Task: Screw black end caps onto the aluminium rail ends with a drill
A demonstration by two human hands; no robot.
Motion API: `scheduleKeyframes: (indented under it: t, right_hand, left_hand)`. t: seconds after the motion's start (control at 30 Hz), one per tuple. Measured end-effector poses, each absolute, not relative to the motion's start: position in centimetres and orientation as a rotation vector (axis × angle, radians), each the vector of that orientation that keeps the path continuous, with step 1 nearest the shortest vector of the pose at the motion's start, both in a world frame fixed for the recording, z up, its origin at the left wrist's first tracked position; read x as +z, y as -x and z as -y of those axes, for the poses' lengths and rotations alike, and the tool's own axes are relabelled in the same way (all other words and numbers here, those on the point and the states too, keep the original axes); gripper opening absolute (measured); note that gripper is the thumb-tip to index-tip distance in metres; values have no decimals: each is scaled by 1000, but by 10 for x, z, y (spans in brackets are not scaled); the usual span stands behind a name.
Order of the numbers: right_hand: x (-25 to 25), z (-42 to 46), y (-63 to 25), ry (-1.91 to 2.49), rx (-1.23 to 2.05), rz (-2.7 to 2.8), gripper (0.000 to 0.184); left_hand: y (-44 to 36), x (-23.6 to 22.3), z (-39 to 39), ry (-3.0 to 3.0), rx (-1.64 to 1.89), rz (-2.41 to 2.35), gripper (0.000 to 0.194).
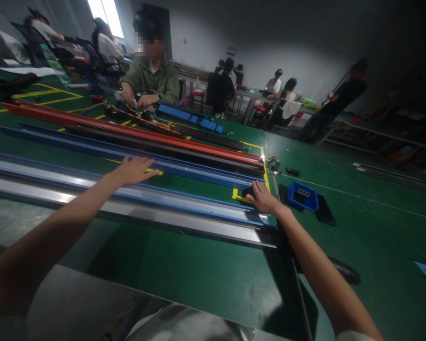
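My left hand (137,170) is open, its fingers stretched forward over the edge of a long blue metal channel (202,175). Near that channel's right end my right hand (264,198) is also open, palm down, with the thumb apart. Whether the fingertips press on the metal is hard to tell. Closer to me, a second blue channel with a shiny inside (170,201) runs beneath my forearms. A silver metal profile (156,221) lies alongside it, nearest the table's front. Beyond the blue channels stretches a long orange-red profile (163,138).
Yellow tape lines (263,152) mark the green table (199,270). At right sit a blue bin (303,195) with small parts, a dark flat object (325,210) and a black tool-like object (346,271). A co-worker (163,78) handles wiring across the table, beside blue parts (173,113).
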State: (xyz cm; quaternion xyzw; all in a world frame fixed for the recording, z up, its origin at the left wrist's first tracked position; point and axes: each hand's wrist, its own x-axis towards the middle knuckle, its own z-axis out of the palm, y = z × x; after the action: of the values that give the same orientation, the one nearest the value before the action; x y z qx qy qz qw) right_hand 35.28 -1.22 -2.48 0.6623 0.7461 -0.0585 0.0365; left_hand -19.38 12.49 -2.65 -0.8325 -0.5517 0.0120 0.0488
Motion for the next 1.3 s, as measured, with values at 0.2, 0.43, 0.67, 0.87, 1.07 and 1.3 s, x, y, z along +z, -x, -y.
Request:
scheduleKeyframes:
  t: [0.2, 0.43, 0.67, 0.87, 1.07, 1.3]
  right_hand:
    - [-23, 19, -351, -2048, -199, -2283, 90]
    - [-18, 29, -344, -2061, -207, -2260, 92]
    - [-12, 43, -339, -2062, -242, -2245, 96]
    - [-10, 52, -335, -2044, -241, -2255, 95]
    - [-10, 59, -334, -2036, -235, -2261, 91]
    - [-6, 66, -333, -2027, -231, -2233, 93]
  left_hand:
    - [199, -29, -119, 2553, 9, 1673, 84]
    - [199, -28, -113, 2551, -27, 1673, 76]
    - [203, -29, -115, 2525, -42, 1631, 69]
    - [205, -28, -111, 2539, -74, 1591, 67]
    - [205, -27, -107, 2526, -66, 1603, 66]
    - [204, -18, -98, 2483, -23, 1628, 58]
